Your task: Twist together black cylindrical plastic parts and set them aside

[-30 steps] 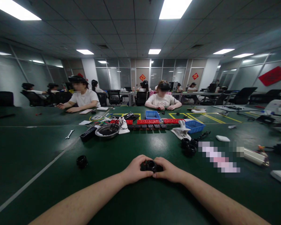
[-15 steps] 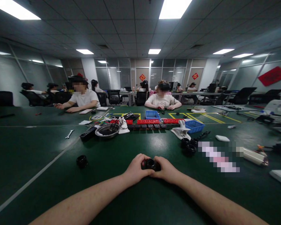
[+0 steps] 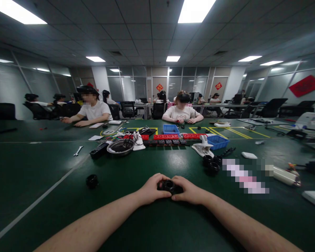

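Note:
Between my two hands, low over the green table, is a small black part with a round ring-shaped opening [image 3: 169,185] facing up. My left hand [image 3: 151,190] is closed around its left side, thumb along the near edge. On the other side, my right hand [image 3: 187,190] grips the part's right end with thumb and fingers. Its underside is hidden. A loose black ring-shaped piece [image 3: 91,181] lies to the left, and several similar black ring-shaped pieces [image 3: 212,165] are grouped to the right.
Ahead stand a round metal pan [image 3: 120,148], a black box [image 3: 99,150], red socket strips [image 3: 166,136], a blue bin [image 3: 217,141] and a white clip stand [image 3: 203,147]. A wrench [image 3: 78,151] lies left. Two co-workers sit across the table [image 3: 131,168].
My right thumb has shifted slightly on the black part, and more of its right side shows. Both hands stay in nearly the same place.

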Motion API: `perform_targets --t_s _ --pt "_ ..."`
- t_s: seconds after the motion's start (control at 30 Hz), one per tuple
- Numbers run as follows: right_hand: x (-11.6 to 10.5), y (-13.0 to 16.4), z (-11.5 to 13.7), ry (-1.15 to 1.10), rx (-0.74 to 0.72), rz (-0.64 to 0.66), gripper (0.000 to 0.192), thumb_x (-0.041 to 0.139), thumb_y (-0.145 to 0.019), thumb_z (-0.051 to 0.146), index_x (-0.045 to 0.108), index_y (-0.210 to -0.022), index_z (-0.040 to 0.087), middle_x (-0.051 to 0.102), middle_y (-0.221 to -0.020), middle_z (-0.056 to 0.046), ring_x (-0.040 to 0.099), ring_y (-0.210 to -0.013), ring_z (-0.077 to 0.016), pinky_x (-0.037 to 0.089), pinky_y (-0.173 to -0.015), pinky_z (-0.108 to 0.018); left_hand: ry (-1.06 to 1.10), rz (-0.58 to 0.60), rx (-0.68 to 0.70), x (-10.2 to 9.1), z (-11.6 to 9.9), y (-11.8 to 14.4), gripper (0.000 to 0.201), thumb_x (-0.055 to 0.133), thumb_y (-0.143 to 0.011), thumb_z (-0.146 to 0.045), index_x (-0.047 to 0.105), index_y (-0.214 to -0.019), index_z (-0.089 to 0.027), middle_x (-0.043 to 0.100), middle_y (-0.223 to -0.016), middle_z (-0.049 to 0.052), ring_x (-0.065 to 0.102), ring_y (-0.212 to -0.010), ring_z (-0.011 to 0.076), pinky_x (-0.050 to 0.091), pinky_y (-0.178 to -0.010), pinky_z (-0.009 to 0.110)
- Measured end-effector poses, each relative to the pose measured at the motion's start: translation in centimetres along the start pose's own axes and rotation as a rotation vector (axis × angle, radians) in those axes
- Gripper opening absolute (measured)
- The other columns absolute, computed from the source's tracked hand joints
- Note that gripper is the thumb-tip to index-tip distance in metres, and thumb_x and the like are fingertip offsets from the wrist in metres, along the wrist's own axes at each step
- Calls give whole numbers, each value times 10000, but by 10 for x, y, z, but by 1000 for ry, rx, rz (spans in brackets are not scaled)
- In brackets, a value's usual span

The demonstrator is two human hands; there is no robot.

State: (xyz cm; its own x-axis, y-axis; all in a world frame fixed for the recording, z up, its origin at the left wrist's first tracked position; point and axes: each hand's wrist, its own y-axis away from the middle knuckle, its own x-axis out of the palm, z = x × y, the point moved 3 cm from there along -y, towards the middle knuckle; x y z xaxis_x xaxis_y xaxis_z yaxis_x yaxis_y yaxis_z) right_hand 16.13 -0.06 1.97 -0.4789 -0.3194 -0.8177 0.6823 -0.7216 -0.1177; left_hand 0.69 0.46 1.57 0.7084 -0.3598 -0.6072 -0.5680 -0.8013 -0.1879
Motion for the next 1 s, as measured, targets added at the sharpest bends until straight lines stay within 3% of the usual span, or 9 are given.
perform_targets --t_s 0.43,0.63,0.73,0.83,0.9,1.0 --pt "-1 -1 -1 -55 -14 -11 286 633 -655 294 579 -903 161 538 -856 -26 486 -824 -179 372 -740 -285 13 4 11 0 1 0 398 661 -610 -333 545 -958 -179 468 -822 8 423 -658 114 353 -565 207" --pt "0 -3 -5 -46 36 -39 264 672 -600 285 567 -803 153 522 -778 -3 476 -741 -156 363 -646 -246 -2 -9 27 1 3 0 390 670 -599 -330 548 -938 -181 460 -793 -5 422 -659 114 347 -562 203" --pt "6 -4 -8 26 127 -102 309 694 -548 354 528 -717 157 502 -701 18 457 -659 -135 325 -552 -213 -4 -59 -6 4 4 -1 389 684 -574 -341 546 -897 -173 458 -789 -7 425 -655 116 345 -559 206" --pt "13 -4 -7 187 255 -228 346 650 -569 443 488 -693 163 503 -672 9 442 -601 -129 275 -500 -215 -30 -192 -74 6 5 0 386 706 -537 -316 537 -848 -161 458 -779 -9 433 -664 125 347 -569 216" --pt "17 -4 -3 308 293 -283 340 599 -614 476 484 -692 165 516 -675 -8 450 -606 -141 274 -516 -234 -38 -246 -97 8 6 0 373 705 -535 -297 534 -836 -159 459 -779 -8 438 -674 130 350 -579 221" --pt "17 -3 3 398 276 -299 393 558 -623 541 504 -727 166 534 -729 -34 473 -682 -179 304 -590 -272 -32 -237 -95 8 7 -1 373 700 -543 -293 534 -851 -163 464 -799 -3 441 -680 131 355 -583 223"
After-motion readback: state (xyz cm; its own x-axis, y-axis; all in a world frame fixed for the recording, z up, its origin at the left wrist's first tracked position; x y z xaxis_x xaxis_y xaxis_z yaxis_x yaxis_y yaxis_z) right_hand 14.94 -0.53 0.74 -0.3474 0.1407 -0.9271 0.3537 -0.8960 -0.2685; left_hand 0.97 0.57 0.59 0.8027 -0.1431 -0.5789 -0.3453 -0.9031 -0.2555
